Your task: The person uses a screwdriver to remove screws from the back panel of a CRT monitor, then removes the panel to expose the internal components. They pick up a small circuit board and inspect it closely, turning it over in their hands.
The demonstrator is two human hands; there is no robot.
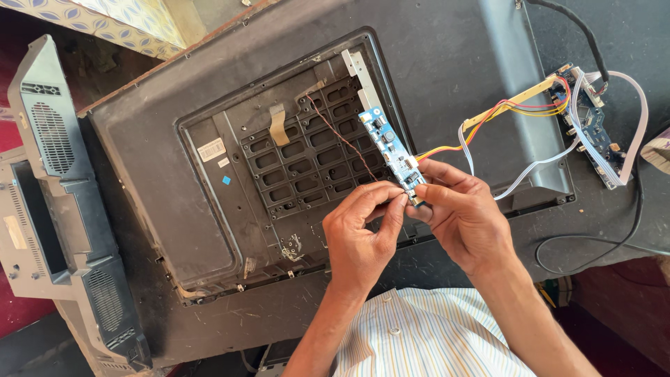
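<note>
The near end of the narrow blue circuit board (pixel 391 148) is hidden between the fingertips of the left hand (pixel 359 237) and right hand (pixel 464 216). The grey back cover (pixel 63 209) runs off the left edge. The sticker (pixel 211 149) is too small to read.

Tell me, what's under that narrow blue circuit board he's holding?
Under the narrow blue circuit board lies the screen's open back panel, a dark grid of slots. The part directly beneath the board is covered.

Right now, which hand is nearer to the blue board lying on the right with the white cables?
Right. The right hand is beside the cables leading to that blue board; the left hand is farther away, on the other side of the right hand.
</note>
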